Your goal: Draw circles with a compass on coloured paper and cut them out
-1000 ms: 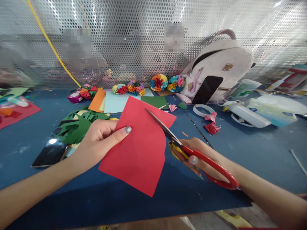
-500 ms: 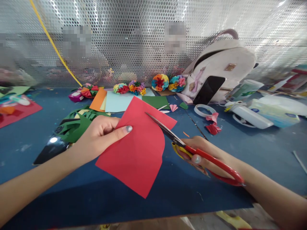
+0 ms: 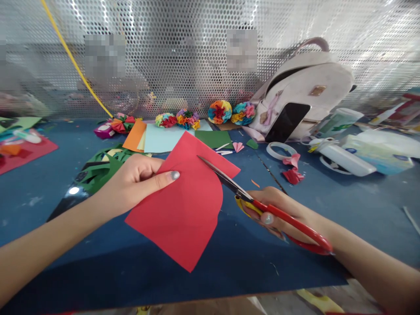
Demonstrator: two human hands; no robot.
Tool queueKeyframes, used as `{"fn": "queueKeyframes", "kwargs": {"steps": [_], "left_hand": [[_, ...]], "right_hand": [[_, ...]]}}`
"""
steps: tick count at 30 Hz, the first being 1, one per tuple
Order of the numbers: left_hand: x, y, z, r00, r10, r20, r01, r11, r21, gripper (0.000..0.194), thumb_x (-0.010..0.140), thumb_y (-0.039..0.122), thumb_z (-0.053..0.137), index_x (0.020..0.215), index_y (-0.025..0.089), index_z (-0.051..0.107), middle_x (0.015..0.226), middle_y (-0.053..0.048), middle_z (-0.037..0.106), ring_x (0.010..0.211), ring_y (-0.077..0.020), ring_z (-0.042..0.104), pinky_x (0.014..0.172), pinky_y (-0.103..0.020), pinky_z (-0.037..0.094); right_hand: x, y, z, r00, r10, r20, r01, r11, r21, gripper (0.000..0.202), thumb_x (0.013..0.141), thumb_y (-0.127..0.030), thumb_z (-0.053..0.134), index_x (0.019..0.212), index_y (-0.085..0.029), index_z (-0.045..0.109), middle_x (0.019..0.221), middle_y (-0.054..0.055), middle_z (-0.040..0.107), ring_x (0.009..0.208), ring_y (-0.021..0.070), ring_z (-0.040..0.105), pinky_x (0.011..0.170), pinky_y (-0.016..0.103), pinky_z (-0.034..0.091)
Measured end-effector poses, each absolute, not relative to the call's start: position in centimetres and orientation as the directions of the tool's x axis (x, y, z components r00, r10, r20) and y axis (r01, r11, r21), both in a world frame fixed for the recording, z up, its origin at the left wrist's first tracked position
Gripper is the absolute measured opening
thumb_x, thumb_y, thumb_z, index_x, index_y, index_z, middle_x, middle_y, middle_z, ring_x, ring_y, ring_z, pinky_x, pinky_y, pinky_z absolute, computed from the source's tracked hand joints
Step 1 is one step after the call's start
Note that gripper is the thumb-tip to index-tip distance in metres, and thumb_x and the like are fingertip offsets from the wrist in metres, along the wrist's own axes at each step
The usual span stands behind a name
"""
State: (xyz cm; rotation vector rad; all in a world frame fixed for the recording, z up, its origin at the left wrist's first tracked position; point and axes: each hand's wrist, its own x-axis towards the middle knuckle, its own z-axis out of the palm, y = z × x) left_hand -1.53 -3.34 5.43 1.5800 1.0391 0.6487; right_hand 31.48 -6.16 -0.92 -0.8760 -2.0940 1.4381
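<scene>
A sheet of red paper (image 3: pixel 187 210) is pinched at its left edge by my left hand (image 3: pixel 141 181), thumb on top and the other fingers mostly hidden underneath. One side of the sheet has a curved cut edge, and a pointed flap stands behind it toward the top right. My right hand (image 3: pixel 278 210) grips a pair of scissors (image 3: pixel 243 192) with red and yellow handles. The scissor blades lie in the cut between the curved part and the flap, their tip near the upper middle of the paper.
Behind the paper are green paper strips (image 3: pixel 101 170), a pale blue sheet (image 3: pixel 167 138), and paper flowers (image 3: pixel 219 112). A backpack (image 3: pixel 305 87) with a black phone (image 3: pixel 288 122) leans on the perforated metal wall (image 3: pixel 183 52). Right are a tape roll (image 3: pixel 281 151) and a glue gun (image 3: pixel 344 157).
The red paper's lower part has swung slightly left, its bottom corner shifting with it. Both hands keep their hold, and the scissors stay nearly in place.
</scene>
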Motion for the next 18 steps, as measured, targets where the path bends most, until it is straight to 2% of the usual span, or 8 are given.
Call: {"fn": "queueKeyframes", "kwargs": {"steps": [4, 8, 11, 15, 18], "left_hand": [[-1.7, -3.1, 5.4, 0.468, 0.873, -0.136, 0.278, 0.0, 0.961, 0.031, 0.091, 0.042, 0.072, 0.077, 0.015, 0.079, 0.068, -0.004, 0.079, 0.054, -0.0136, 0.068, 0.045, -0.016, 0.045], [-1.1, -3.1, 5.0, 0.404, 0.901, -0.159, 0.158, 0.102, 0.982, 0.026, 0.088, 0.041, 0.079, 0.087, 0.015, 0.08, 0.075, -0.003, 0.081, 0.061, -0.014, 0.072, 0.052, -0.017, 0.052], [-0.7, -3.0, 4.5, 0.376, 0.914, -0.151, 0.086, 0.128, 0.988, 0.024, 0.087, 0.039, 0.082, 0.096, 0.017, 0.082, 0.078, -0.003, 0.081, 0.07, -0.0154, 0.076, 0.06, -0.018, 0.057], [-0.8, -2.9, 4.2, 0.317, 0.944, -0.093, 0.059, 0.079, 0.995, 0.025, 0.084, 0.044, 0.085, 0.093, 0.02, 0.083, 0.077, -0.003, 0.081, 0.071, -0.0175, 0.076, 0.059, -0.019, 0.058], [-0.9, -3.2, 4.3, 0.315, 0.945, -0.089, 0.1, 0.061, 0.993, 0.03, 0.083, 0.05, 0.084, 0.09, 0.021, 0.083, 0.077, -0.004, 0.081, 0.067, -0.019, 0.076, 0.055, -0.02, 0.057]], "right_hand": [[31.5, -6.4, -1.2, -0.691, 0.723, 0.005, 0.215, 0.212, -0.953, 0.059, 0.094, -0.077, 0.056, 0.079, -0.021, 0.048, 0.07, -0.005, 0.044, 0.048, 0.0076, 0.042, 0.04, 0.021, 0.034], [31.5, -6.8, -1.8, -0.643, 0.765, -0.044, 0.194, 0.107, -0.975, 0.061, 0.093, -0.081, 0.054, 0.085, -0.021, 0.05, 0.068, -0.006, 0.046, 0.047, 0.0077, 0.045, 0.04, 0.02, 0.041], [31.2, -6.8, -2.2, -0.622, 0.783, -0.017, 0.141, 0.091, -0.986, 0.06, 0.094, -0.081, 0.051, 0.086, -0.022, 0.05, 0.069, -0.006, 0.045, 0.049, 0.0083, 0.044, 0.043, 0.021, 0.046], [30.3, -6.6, -1.8, -0.691, 0.718, 0.085, -0.04, 0.079, -0.996, 0.062, 0.092, -0.084, 0.049, 0.086, -0.023, 0.053, 0.075, -0.001, 0.048, 0.057, 0.0132, 0.047, 0.052, 0.028, 0.057], [29.8, -6.7, -0.8, -0.705, 0.702, 0.102, -0.039, 0.104, -0.994, 0.064, 0.088, -0.089, 0.049, 0.087, -0.025, 0.058, 0.075, 0.002, 0.051, 0.064, 0.0184, 0.05, 0.053, 0.029, 0.056]]}}
